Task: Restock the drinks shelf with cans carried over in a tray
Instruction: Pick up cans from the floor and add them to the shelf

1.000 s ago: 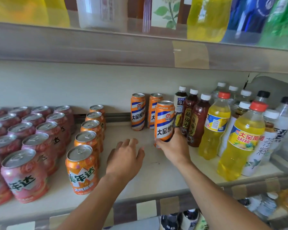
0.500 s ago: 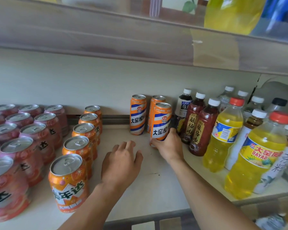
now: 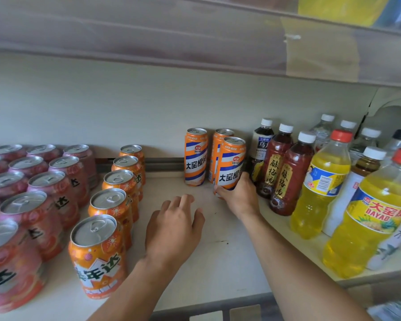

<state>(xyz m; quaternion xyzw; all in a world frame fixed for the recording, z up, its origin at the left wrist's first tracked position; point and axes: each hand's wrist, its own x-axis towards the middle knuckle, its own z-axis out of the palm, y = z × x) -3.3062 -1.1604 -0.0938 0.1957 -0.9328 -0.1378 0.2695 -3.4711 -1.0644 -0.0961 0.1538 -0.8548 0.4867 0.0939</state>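
A: Orange and blue, that tall can (image 3: 232, 164) in the right hand (image 3: 238, 197). Where does it stand?

B: Near the back of the shelf (image 3: 220, 251), just in front of a second striped can (image 3: 219, 144) and beside a third (image 3: 196, 157), with the dark tea bottles (image 3: 285, 172) close on its right.

A: Which step is this, by your reckoning?

B: Placing. I judge the can is being settled into its row. Whether its base is fully down I cannot tell; the hand hides it.

A: And next?

B: Probably let go without nudging the bottles, then go back for another can. No tray is in view.

A: The fingers?

B: The right hand's fingers (image 3: 242, 179) are curled round the can's lower part, gripping it. The left hand (image 3: 175, 230) lies over the bare shelf, fingers loosely spread, holding nothing. The short orange cans (image 3: 111, 205) stand to its left, the pink cans (image 3: 33, 200) further left.
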